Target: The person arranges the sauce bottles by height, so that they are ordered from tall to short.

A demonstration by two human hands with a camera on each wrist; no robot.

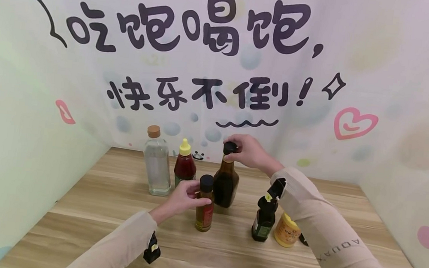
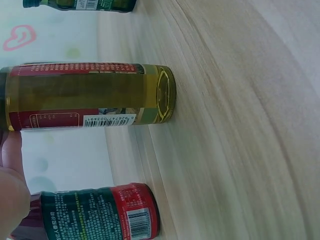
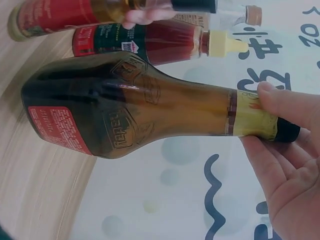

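Note:
My left hand [image 1: 184,196] grips a slim bottle of yellowish oil [image 1: 204,215] near its black cap. Its red label and barcode show in the left wrist view. Just behind it, my right hand [image 1: 249,151] pinches the neck of a tall dark sauce bottle [image 1: 225,187] between thumb and fingers, close to the black cap. Both bottles are upright; whether their bases touch the table I cannot tell. A red sauce bottle [image 1: 185,165] with a yellow nozzle stands beside my left hand, its lower part partly hidden in the head view.
A clear glass bottle [image 1: 158,167] with a brown cap stands at the back left. To the right are a small dark bottle [image 1: 264,221] and a yellow jar [image 1: 287,231], partly behind my right sleeve. A printed cloth wall [image 1: 185,118] rises behind the wooden table [image 1: 86,221].

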